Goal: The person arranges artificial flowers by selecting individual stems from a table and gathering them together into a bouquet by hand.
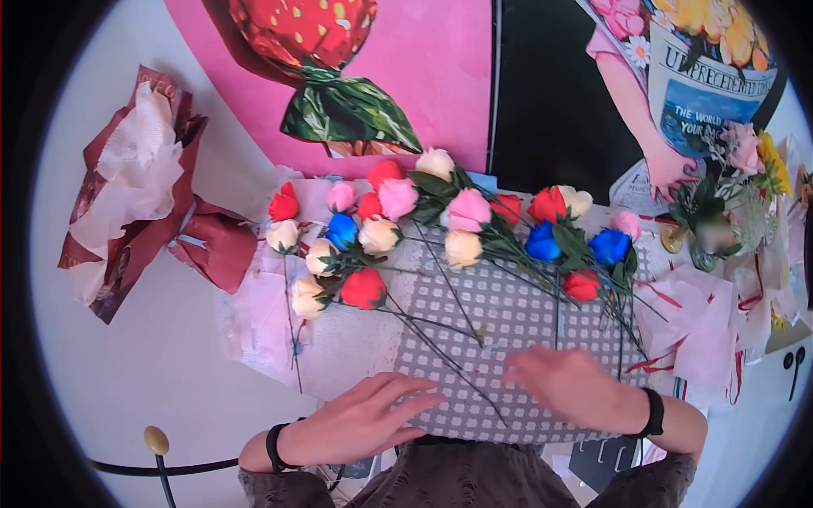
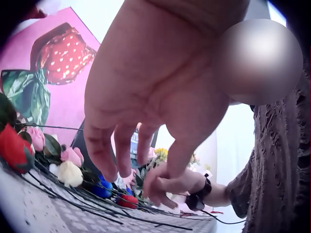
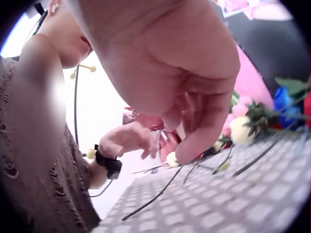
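Note:
My left hand (image 1: pixel 364 419) hovers by the near edge of the grey checked cloth (image 1: pixel 453 372), fingers spread and loosely bent, nothing in them. Farther right, my right hand (image 1: pixel 567 385) is blurred over the same cloth; in the right wrist view its fingers (image 3: pixel 204 131) curl loosely and no object shows between them. Between the hands lies the long stem of a red artificial rose (image 1: pixel 364 289). Beyond them lie more long-stemmed roses, among them a cream rose (image 1: pixel 463 248), a pink rose (image 1: pixel 468 209), a blue rose (image 1: pixel 542 243) and a red rose (image 1: pixel 581 285) nearer my right hand.
Dark red wrapping paper with white tissue (image 1: pixel 135 178) stands off to the left. Pale pink wrapping with red ribbon (image 1: pixel 694 326) lies at the right, beside a flower arrangement (image 1: pixel 728 212). Large painted pictures, including a wrapped strawberry candy (image 1: pixel 305 34), back the table.

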Motion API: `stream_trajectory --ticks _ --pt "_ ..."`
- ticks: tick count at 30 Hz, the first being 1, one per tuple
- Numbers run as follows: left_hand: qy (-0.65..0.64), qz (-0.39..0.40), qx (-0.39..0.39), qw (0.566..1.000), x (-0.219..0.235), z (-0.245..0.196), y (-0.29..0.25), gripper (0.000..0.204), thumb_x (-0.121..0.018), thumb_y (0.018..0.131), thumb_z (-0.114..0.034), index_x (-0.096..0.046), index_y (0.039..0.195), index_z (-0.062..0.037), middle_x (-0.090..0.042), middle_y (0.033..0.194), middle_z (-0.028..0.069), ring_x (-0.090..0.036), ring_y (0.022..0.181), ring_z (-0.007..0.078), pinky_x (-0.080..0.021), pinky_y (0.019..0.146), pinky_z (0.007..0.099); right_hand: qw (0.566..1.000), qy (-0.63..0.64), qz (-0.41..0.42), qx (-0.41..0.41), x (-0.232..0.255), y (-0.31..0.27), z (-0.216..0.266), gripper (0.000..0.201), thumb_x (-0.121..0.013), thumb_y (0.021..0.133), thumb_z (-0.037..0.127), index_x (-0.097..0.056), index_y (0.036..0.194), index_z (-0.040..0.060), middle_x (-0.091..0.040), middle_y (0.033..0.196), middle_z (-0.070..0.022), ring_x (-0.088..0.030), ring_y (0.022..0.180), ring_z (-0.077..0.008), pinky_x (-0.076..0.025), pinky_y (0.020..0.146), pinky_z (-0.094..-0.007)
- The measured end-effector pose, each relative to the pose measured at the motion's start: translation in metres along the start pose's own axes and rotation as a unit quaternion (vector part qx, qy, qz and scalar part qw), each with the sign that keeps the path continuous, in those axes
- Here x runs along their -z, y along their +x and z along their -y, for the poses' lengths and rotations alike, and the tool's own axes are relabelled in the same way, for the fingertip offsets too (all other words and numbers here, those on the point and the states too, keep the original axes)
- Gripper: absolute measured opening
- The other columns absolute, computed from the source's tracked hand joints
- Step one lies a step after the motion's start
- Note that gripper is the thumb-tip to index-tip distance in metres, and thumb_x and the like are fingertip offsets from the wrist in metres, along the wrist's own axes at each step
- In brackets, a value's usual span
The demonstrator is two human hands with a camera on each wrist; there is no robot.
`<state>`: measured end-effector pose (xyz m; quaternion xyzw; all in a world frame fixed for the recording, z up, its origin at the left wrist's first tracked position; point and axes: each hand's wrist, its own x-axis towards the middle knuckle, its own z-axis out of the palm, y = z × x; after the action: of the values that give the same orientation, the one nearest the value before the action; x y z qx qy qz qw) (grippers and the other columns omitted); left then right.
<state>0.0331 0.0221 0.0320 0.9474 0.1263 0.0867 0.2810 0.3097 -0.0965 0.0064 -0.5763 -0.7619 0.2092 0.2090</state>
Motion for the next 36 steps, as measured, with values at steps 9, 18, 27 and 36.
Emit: stream_trajectory --ticks 9,18,27,36 --pt "0.091 0.094 -0.071 0.989 -0.002 0.013 0.047 0.044 -0.070 0.080 -0.019 -0.054 0.120 -0.0062 -0.057 0.110 0.0097 -0.056 0.100 0.0259 -0.047 0.086 0.0367 0.954 -0.223 -0.080 -0.183 0.012 0.019 -0.061 0.019 -0.063 0.084 0.015 -0.054 0.090 -0.0010 -0.060 0.082 -0.0189 -0.063 0.067 -0.0381 -0.053 0.057 -0.0458" --pt "0.075 0.059 -0.008 0.995 0.013 0.002 0.020 0.041 -0.069 0.083 -0.018 -0.056 0.119 -0.0063 -0.060 0.105 0.0088 -0.058 0.096 0.0261 -0.048 0.085 0.0362 0.961 0.090 -0.045 -0.257 0.064 -0.009 -0.016 0.009 -0.058 0.089 0.008 -0.055 0.090 -0.0008 -0.063 0.069 -0.0192 -0.064 0.064 -0.0356 -0.050 0.053 -0.0423" --pt "-0.240 -0.131 0.176 0.946 -0.021 -0.034 0.041 0.036 -0.067 0.086 -0.009 -0.057 0.120 -0.0010 -0.065 0.109 0.0092 -0.063 0.091 0.0189 -0.050 0.081 0.0315 0.967 0.223 0.087 -0.086 0.009 0.020 0.034 0.015 -0.057 0.093 0.014 -0.052 0.094 0.0007 -0.059 0.066 -0.0185 -0.062 0.061 -0.0387 -0.048 0.051 -0.0445" --pt "-0.409 -0.419 0.264 0.767 -0.034 -0.001 0.008 0.012 -0.052 0.097 -0.006 -0.055 0.100 0.0054 -0.070 0.086 0.0103 -0.067 0.080 0.0134 -0.056 0.071 0.0279 0.994 -0.078 -0.064 0.040 0.030 0.100 0.048 0.017 -0.055 0.090 0.018 -0.056 0.092 0.0004 -0.062 0.075 -0.0173 -0.065 0.066 -0.0317 -0.053 0.055 -0.0428"
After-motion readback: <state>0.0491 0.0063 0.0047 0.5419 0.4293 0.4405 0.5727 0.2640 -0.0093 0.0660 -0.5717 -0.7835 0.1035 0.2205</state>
